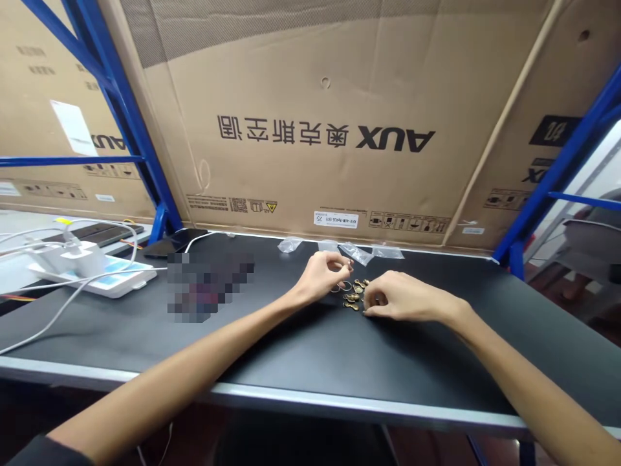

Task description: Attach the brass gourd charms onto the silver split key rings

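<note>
While a large cardboard box (291,71) stands upside down along the far side, a black table (427,369) stretches across in front of it. A blue metal frame (129,116) slants down at the left. Far to the left on the table sits a white power strip (123,283). The hands are apart near the middle: the right hand (405,296) curls beside the brass pieces, and I cannot tell whether it grips one; the left hand (320,275) pinches a small metal piece (350,263) at its fingertips. Clear bags (356,253) lie beyond them. The brass pieces (352,298) lie between the hands, a thin ring (339,292) just left of them.
</note>
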